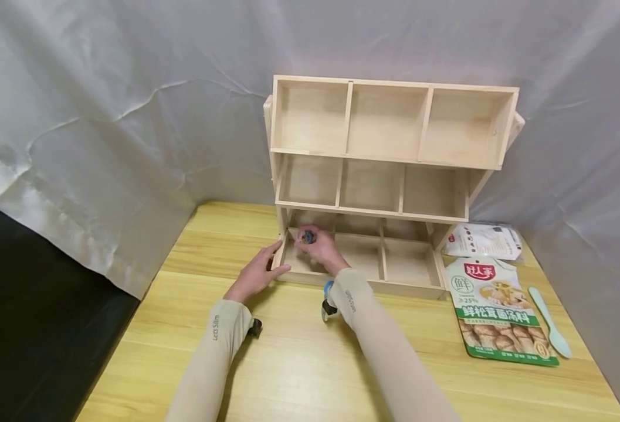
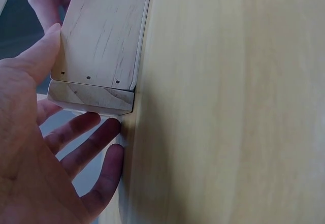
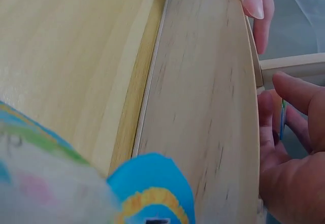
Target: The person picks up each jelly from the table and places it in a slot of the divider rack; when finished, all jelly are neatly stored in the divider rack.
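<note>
A three-tier pale wooden organizer point(image 1: 383, 159) stands on the table, each tier divided into three compartments. Over the front left compartment of the bottom tier point(image 1: 359, 289), my right hand point(image 1: 320, 249) pinches a small, thin, multicoloured round piece point(image 1: 308, 237). Its blue and green edge shows between thumb and fingers in the right wrist view; the fingers hide much of it. My left hand point(image 1: 257, 272) rests at that tier's front left corner, fingers loosely spread. In the left wrist view its thumb touches the top edge of the wooden wall point(image 2: 101, 31), the other fingers lying beyond the end.
Right of the organizer lies a green and white food pouch point(image 1: 500, 316) with mushroom pictures. A pale green spoon point(image 1: 551, 322) lies along its right side, and a clear-wrapped white packet point(image 1: 484, 241) behind it. Grey sheeting point(image 1: 130, 146) surrounds the wooden table point(image 1: 299, 351).
</note>
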{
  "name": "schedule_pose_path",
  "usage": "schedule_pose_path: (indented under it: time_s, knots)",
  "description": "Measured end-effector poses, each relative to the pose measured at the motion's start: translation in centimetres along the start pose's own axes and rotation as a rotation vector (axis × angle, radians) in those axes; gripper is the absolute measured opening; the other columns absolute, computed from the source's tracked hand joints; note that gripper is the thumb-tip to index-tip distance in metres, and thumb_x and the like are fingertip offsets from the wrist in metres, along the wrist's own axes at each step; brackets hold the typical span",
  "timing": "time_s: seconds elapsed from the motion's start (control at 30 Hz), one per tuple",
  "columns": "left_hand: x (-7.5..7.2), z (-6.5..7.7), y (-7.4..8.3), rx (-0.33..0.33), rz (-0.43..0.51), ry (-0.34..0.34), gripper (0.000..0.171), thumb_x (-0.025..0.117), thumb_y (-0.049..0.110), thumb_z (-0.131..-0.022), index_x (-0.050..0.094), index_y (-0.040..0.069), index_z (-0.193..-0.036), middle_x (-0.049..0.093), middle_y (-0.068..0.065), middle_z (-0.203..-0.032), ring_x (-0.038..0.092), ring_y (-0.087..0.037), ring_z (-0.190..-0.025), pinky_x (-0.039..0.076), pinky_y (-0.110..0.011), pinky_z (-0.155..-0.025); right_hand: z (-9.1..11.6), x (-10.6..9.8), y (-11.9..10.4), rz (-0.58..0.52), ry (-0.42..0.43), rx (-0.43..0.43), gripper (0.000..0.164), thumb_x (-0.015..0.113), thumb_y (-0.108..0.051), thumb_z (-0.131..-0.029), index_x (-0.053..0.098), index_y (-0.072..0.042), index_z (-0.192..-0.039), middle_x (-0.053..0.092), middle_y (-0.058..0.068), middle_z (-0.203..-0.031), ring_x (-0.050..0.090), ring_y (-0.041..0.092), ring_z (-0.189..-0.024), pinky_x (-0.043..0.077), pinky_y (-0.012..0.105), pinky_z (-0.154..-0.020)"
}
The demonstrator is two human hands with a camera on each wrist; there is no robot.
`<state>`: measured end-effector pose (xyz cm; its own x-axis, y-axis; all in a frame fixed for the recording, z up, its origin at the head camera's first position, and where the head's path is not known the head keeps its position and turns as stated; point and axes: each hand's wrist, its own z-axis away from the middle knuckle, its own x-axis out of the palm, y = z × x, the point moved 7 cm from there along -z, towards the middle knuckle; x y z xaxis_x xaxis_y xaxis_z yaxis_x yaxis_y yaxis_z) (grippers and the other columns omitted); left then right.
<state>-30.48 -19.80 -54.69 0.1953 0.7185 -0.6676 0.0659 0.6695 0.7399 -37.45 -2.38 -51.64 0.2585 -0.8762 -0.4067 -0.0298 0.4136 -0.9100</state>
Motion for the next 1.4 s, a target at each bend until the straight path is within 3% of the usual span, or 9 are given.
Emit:
schedule_pose_path:
  time_s: [0.57,0.97,1.4]
  knots:
    - [0.2,0.1,0.3,0.026,-0.005,0.011,0.082,0.062,0.054,-0.101,0.023,0.027,-0.167,0.04,-0.017,-0.161,0.051,-0.04,-0.139,0.039,-0.062,-0.115,-0.2,1.2,0.6,0.116,-0.058,0.002,0.05,0.08,-0.012,-0.091,0.064,-0.011,-0.139,0.066,0.02,-0.131,0.066,0.035,-0.113,0.059,0.041,-0.094]
    - [0.1,0.1,0.2,0.002,-0.002,0.01,0.08,0.062,0.053,-0.101,0.022,0.031,-0.167,0.03,-0.016,-0.168,0.04,-0.044,-0.148,0.032,-0.066,-0.118,-0.4,1.4,0.4,0.187,-0.052,-0.03,0.047,0.081,-0.009,-0.089,0.067,-0.009,-0.134,0.068,0.018,-0.128,0.064,0.036,-0.119,0.052,0.05,-0.105]
    - [0.0,0.1,0.3,0.008,-0.014,0.021,0.079,0.061,0.053,-0.102,0.023,0.031,-0.167,0.031,-0.016,-0.168,0.04,-0.044,-0.148,0.032,-0.066,-0.119,-0.5,1.6,0.3,0.217,-0.08,-0.013,0.052,0.08,-0.009,-0.089,0.064,-0.01,-0.139,0.067,0.018,-0.133,0.063,0.036,-0.121,0.05,0.049,-0.108]
